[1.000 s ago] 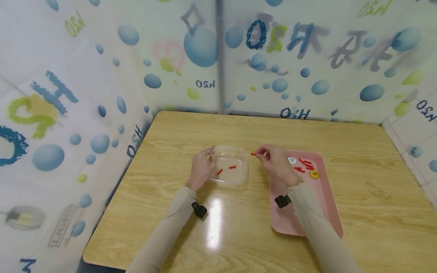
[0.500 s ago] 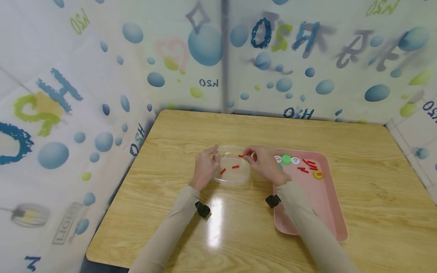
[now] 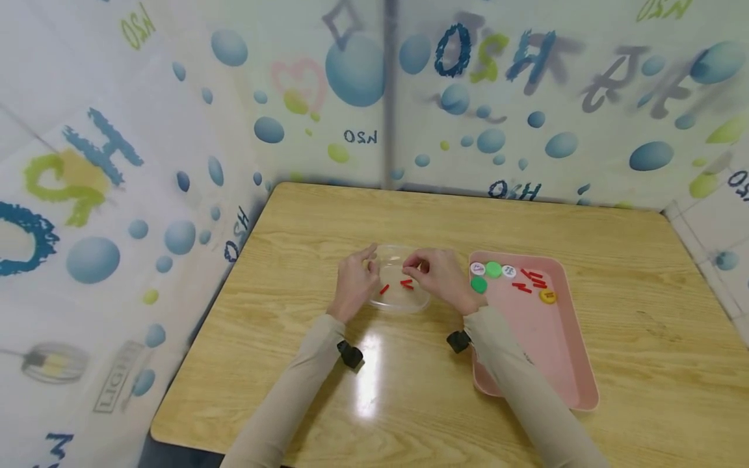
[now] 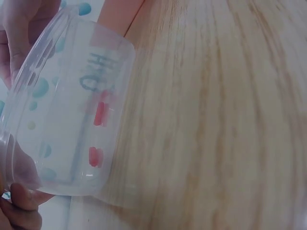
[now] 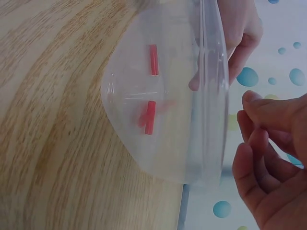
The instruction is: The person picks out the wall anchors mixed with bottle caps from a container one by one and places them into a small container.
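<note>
Clear box (image 4: 72,139) stands mid-table (image 3: 281,273), with the pink tray (image 3: 544,344) to its right. At least three red sticks (image 3: 384,289) on the box floor: one toward the left, two close together right of it. More red sticks (image 3: 535,282) cluster in the tray's far part, among white discs (image 3: 509,272), green discs (image 3: 478,285) and a yellow disc (image 3: 547,296).

Left hand (image 3: 354,284) grips the box at its left rim, thumb and fingers bent close. Right hand (image 3: 443,277) hangs over the box's right side, fingers curled, thumb and fingertip nearly meeting — no stick visible between them.

Step in hand, as I read it: the close of one drop, sticks going from tray to box. Next move would call for the right hand to clear the rim, swing right to the far part of the tray and pinch one thin stick; the left should keep the light box from sliding.

Views: only the head view gives the tray's contents. Right wrist view catches the right fingertips side-on, outside the plastic — bare. Left wrist view has the sticks blurred through the wall, too smeared to count, plus left fingers at the rim.
</note>
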Tool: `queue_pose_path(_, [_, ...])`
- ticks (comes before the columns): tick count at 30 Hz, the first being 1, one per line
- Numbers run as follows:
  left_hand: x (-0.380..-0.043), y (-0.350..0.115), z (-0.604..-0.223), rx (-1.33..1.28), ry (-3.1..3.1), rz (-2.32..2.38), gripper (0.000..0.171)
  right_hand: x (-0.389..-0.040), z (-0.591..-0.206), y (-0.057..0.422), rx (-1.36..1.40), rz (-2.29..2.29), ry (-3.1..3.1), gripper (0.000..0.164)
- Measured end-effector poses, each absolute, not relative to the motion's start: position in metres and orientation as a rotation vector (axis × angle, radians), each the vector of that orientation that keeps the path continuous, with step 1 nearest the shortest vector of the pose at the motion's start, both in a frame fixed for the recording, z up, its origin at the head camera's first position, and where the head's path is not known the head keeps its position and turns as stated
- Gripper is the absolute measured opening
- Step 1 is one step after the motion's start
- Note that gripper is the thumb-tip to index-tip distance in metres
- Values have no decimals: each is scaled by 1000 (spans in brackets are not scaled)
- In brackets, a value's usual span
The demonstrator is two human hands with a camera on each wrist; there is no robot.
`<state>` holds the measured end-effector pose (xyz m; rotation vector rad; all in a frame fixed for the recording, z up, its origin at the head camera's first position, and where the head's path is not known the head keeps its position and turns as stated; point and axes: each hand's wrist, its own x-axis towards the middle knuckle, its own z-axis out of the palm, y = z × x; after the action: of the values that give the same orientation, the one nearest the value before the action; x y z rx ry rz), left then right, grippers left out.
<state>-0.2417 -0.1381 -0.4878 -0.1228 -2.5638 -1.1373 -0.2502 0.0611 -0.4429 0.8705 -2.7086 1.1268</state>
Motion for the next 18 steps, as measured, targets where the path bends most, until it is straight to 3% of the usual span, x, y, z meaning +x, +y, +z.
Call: queue_pose_path(18, [-242, -137, -490, -127, -2545, -1145, 46, -254, -432, 97, 666, 1226, -2739, 10])
